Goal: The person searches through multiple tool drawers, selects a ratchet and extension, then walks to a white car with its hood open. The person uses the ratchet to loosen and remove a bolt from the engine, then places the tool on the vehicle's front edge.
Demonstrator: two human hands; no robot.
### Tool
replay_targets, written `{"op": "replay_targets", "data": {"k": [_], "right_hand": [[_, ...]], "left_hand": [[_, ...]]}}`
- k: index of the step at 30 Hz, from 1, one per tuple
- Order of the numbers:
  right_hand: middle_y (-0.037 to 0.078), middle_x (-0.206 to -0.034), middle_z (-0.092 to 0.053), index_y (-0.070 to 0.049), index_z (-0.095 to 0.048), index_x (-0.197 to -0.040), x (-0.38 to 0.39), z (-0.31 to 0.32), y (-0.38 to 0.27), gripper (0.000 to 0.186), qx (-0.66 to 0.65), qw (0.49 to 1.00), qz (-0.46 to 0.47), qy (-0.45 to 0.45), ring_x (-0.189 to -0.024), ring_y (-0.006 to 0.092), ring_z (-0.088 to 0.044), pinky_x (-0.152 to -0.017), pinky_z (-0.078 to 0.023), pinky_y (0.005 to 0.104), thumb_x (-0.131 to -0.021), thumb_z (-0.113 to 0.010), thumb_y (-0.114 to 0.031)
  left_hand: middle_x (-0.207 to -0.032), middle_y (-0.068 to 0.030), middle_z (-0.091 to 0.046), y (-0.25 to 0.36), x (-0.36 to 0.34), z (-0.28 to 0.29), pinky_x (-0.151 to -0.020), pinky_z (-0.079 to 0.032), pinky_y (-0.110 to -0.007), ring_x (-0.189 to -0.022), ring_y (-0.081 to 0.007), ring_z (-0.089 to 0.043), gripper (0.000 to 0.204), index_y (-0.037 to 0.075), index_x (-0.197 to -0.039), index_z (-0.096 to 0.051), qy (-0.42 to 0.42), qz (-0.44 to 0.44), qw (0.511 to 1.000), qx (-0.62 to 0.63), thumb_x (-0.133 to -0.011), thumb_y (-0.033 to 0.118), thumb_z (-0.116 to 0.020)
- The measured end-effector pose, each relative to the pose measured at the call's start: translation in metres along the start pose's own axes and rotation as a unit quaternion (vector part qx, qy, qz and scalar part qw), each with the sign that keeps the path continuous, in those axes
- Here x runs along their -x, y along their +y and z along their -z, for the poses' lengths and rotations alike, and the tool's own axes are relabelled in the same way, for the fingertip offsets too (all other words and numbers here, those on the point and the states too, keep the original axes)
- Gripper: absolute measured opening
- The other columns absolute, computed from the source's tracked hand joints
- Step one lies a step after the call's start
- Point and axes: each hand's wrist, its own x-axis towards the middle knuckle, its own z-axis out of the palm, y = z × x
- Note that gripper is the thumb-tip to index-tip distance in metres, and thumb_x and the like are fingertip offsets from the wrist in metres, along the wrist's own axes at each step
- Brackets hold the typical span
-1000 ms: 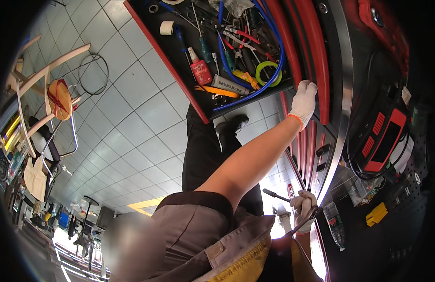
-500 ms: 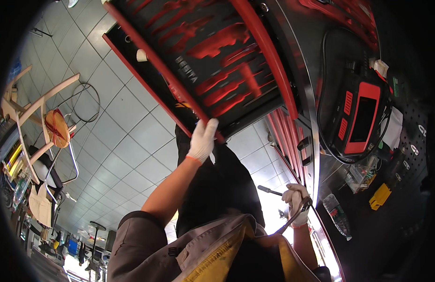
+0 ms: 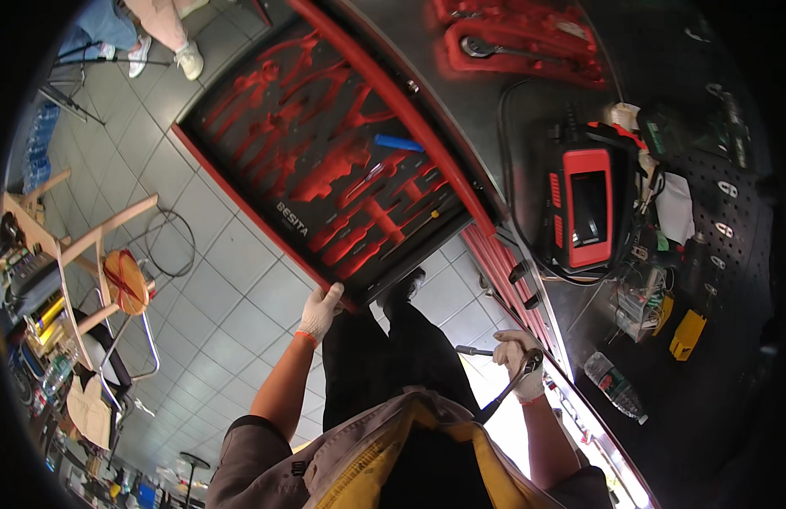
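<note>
The tool drawer (image 3: 325, 170) is standing pulled out from the red cabinet (image 3: 511, 263); the left hand (image 3: 318, 312) is gripping its front edge, best kept square, while the right hand (image 3: 518, 356) is clasping a ratchet wrench (image 3: 505, 392).

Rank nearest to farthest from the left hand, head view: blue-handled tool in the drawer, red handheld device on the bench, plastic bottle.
From the left hand:
1. Blue-handled tool, in the open drawer's foam tray, above the hand.
2. Red handheld device, on the benchtop, upper right.
3. Plastic bottle, lying on the bench, far right.
</note>
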Motion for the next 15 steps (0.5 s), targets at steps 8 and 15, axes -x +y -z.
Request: {"op": "replay_targets", "data": {"k": [8, 15], "right_hand": [[0.006, -0.089, -0.068, 0.004, -0.069, -0.116, -0.005, -0.006, -0.014, 0.022, -0.122, 0.992, 0.021, 0.002, -0.073, 0.0118, -0.059, -0.069, -0.050, 0.0283, -0.108, -0.057, -0.012], [0.004, -0.082, -0.064, 0.004, -0.070, -0.114, -0.002, -0.007, -0.044, 0.021, -0.216, 0.971, 0.098, 0.013, -0.074, 0.0109, -0.059, -0.069, -0.050, 0.0273, -0.107, -0.057, -0.011]], "left_hand": [[-0.098, -0.0029, -0.065, 0.048, 0.019, 0.023, -0.075, -0.052, -0.031, -0.083, -0.0142, -0.064, 0.032, 0.005, -0.120, -0.061, 0.040, 0.002, 0.999, 0.026, -0.102, 0.032, -0.064], [-0.086, -0.0074, -0.069, 0.091, -0.012, 0.021, -0.062, -0.057, -0.032, -0.071, -0.0175, -0.067, 0.027, 0.005, -0.108, -0.065, 0.041, 0.041, 0.996, -0.062, -0.100, 0.030, -0.070]]}}
